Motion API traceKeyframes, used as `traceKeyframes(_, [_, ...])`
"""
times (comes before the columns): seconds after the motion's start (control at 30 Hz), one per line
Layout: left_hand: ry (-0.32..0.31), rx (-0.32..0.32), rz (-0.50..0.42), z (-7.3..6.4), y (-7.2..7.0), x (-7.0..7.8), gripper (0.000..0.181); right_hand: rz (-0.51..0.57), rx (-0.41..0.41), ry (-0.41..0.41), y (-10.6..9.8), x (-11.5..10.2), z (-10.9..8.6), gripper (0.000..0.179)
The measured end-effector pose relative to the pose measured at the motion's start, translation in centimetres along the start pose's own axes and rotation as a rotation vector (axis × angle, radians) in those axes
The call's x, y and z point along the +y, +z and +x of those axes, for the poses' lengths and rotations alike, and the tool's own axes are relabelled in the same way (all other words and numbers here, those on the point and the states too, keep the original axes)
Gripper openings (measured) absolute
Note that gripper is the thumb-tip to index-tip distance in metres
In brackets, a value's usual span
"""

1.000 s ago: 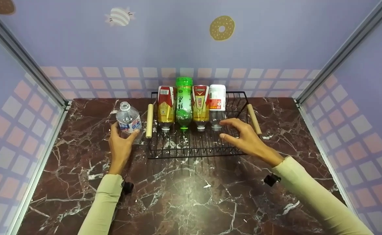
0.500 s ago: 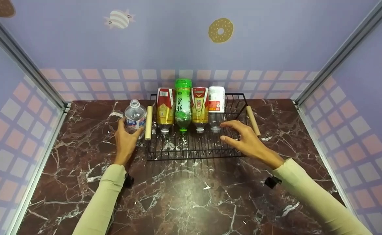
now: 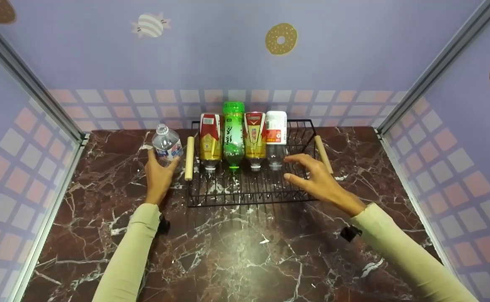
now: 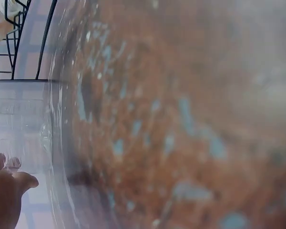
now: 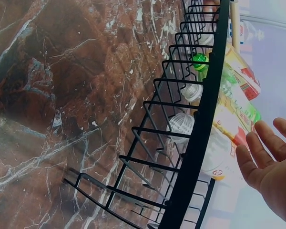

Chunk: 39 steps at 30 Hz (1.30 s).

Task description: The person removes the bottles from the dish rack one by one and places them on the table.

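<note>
A clear plastic bottle (image 3: pixel 167 144) with a blue, white and red label stands neck up left of the black wire rack (image 3: pixel 245 204). My left hand (image 3: pixel 159 178) grips its lower part between thumb and fingers. In the left wrist view the bottle (image 4: pixel 19 124) is seen only in part. Inside the rack, bottles lean with caps down: a red and yellow bottle (image 3: pixel 211 140), a green bottle (image 3: pixel 234 134), another red and yellow bottle (image 3: pixel 255 136) and a white-labelled bottle (image 3: pixel 276 130). Beside the last one my right hand (image 3: pixel 318 180) hovers, fingers loosely bent, holding nothing.
The rack has a pale wooden handle (image 3: pixel 190 159) on its left and another handle (image 3: pixel 324 155) on its right. Dark red marble (image 3: pixel 245 251) covers the tabletop. A purple wall (image 3: pixel 211 54) rises close behind the rack, with side walls left and right.
My left hand moves the clear bottle right toward the rack's handle, then back a little to the left and away from me. The right hand stays almost still.
</note>
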<state>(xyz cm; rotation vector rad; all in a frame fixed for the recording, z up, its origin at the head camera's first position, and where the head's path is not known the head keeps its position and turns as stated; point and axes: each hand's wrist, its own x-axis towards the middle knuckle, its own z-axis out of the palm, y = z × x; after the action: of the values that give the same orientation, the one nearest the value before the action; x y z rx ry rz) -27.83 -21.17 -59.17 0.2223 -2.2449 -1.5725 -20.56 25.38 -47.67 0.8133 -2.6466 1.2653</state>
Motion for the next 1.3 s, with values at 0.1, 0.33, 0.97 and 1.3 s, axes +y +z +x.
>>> traceKeyframes(0.1, [-0.002,-0.004,0.025,0.3,-0.1,-0.1,0.074,-0.004,0.003,-0.002,-0.1,0.1,0.0,0.047])
traceKeyframes(0.33, [-0.005,-0.017,0.095,1.1,-0.4,-0.4,0.073,-0.018,0.024,-0.028,-0.3,0.3,0.0,0.048])
traceKeyframes(0.97, [0.032,-0.012,0.104,2.5,-0.6,-1.1,0.081,-0.011,0.006,0.011,0.0,0.3,-0.2,0.051])
traceKeyframes(1.3, [0.061,-0.016,0.076,3.3,-0.4,-3.0,0.084,-0.001,-0.005,0.011,0.4,0.5,-0.1,0.052])
